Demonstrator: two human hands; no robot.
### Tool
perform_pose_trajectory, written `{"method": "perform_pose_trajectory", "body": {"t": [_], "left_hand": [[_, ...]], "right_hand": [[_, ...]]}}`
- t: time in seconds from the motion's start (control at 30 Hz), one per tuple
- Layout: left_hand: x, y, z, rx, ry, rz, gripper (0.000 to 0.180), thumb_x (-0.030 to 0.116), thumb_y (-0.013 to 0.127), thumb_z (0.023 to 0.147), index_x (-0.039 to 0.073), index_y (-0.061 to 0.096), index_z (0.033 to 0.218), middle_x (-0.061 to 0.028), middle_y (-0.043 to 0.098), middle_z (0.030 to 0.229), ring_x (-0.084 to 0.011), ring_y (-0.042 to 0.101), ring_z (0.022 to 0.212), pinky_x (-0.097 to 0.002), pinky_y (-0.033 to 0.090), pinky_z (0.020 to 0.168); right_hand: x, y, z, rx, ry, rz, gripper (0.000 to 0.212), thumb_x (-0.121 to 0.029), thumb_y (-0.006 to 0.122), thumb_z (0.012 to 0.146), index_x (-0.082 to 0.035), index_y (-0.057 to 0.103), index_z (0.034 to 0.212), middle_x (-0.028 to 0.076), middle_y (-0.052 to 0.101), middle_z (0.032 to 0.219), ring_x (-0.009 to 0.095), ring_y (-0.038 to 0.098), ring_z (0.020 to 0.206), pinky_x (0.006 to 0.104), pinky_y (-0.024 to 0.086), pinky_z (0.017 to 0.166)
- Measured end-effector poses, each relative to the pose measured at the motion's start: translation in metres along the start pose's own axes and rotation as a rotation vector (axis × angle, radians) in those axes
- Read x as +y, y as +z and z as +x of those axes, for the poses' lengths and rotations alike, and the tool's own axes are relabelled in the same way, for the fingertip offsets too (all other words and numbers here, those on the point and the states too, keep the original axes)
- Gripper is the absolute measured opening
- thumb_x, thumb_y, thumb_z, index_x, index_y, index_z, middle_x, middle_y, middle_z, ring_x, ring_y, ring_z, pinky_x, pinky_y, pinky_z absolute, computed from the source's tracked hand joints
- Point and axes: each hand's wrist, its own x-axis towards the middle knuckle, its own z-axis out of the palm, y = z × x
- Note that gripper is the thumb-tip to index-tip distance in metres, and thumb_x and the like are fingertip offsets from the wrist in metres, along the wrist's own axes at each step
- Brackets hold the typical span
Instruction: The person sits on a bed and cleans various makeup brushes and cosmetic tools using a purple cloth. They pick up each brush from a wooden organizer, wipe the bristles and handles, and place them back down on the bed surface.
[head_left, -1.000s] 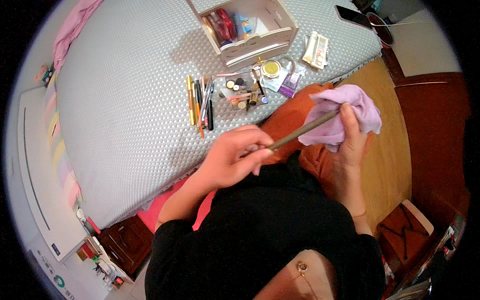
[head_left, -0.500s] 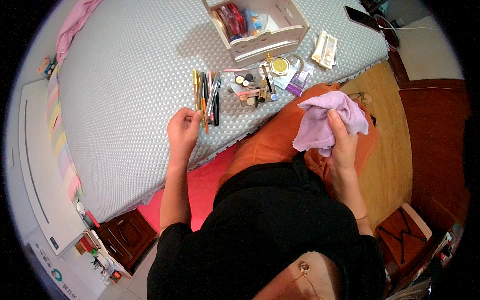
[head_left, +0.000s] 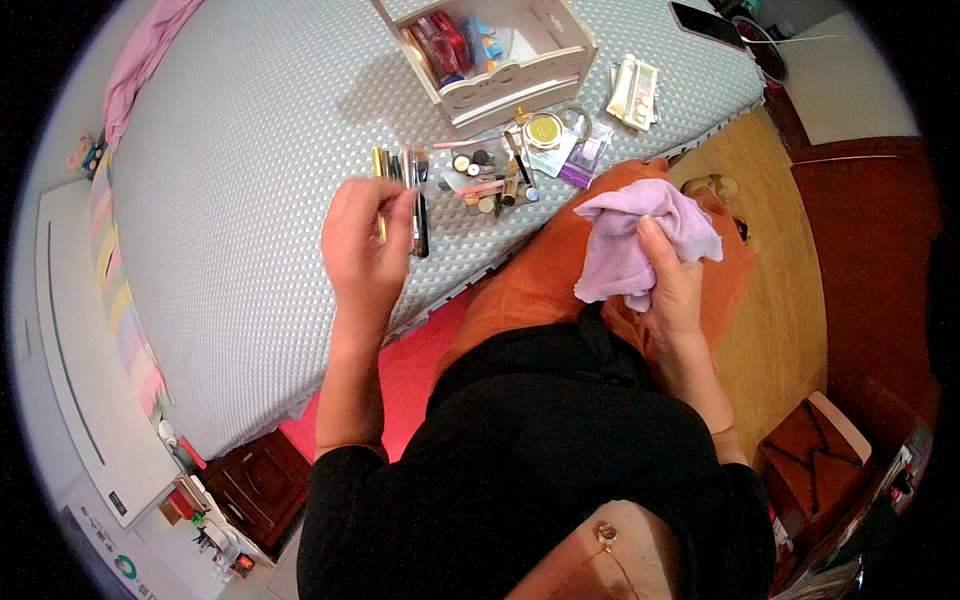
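Note:
My left hand [head_left: 365, 240] is raised over a row of slim makeup pencils and brushes [head_left: 420, 228] on the bed. Its fingers are curled in toward the thumb; whatever they hold, if anything, is hidden, and a gold sliver shows in the gap between them. The hand covers part of the row. In my right hand [head_left: 672, 285] a crumpled lilac cloth [head_left: 655, 232] is gripped, thumb pressed on top, above my orange-clad leg. Beside the pencils lie small cosmetics [head_left: 488, 187], including little pots and brushes, and a round yellow-topped compact [head_left: 543, 131].
A white open box [head_left: 520, 98] with red and blue packets stands behind the cosmetics. Cream tubes [head_left: 632, 92] lie to its right, a phone [head_left: 707, 25] at the far right. The bed [head_left: 230, 220] ends in front of my legs; a folding stool [head_left: 815, 455] stands lower right.
My left hand has lifted off the pencils and now looks larger, covering more of the row. The orange pencil is out of sight. My right hand still grips the cloth.

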Motion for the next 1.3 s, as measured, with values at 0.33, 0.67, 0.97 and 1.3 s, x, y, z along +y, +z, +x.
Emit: {"method": "perform_pose_trajectory", "body": {"t": [0.33,0.67,0.97,1.3], "left_hand": [[0.039,0.049,0.057,-0.348,0.316,0.465,0.03,0.009,0.073,0.068,0.006,0.063,0.096,-0.0118,0.059,0.097,-0.0331,0.054,0.096,-0.0426,0.043,0.083],[0.036,0.064,0.058,-0.354,0.413,0.529,0.007,0.005,0.057,0.072,0.008,0.062,0.075,-0.0084,0.061,0.079,-0.029,0.057,0.085,-0.0414,0.042,0.077],[0.04,0.05,0.062,-0.456,0.359,0.318,0.01,0.006,0.067,0.072,0.005,0.063,0.081,-0.0107,0.062,0.082,-0.0299,0.059,0.083,-0.0409,0.045,0.075],[0.059,0.02,0.058,-0.409,-0.388,-0.775,0.013,0.007,0.064,0.088,0.001,0.058,0.098,-0.0059,0.066,0.091,-0.0096,0.059,0.078,-0.0212,0.047,0.066]], "right_hand": [[0.003,-0.003,-0.007,0.039,-0.024,0.096,0.029,-0.016,0.068,0.087,-0.003,0.059,0.112,0.002,0.062,0.098,0.01,0.059,0.084,0.0247,0.048,0.071],[0.005,-0.006,-0.008,0.012,0.001,0.068,0.035,-0.02,0.066,0.088,-0.002,0.056,0.116,0.004,0.063,0.098,0.01,0.06,0.081,0.0244,0.049,0.067],[0.001,-0.009,-0.006,0.012,0.01,0.017,0.035,-0.021,0.065,0.088,-0.003,0.055,0.117,0.003,0.062,0.097,0.01,0.06,0.08,0.0235,0.048,0.065],[-0.02,-0.012,0.01,-0.083,-0.257,-0.191,0.041,-0.027,0.059,0.094,-0.001,0.052,0.125,0.004,0.059,0.103,0.01,0.056,0.086,0.0253,0.049,0.072]]}}
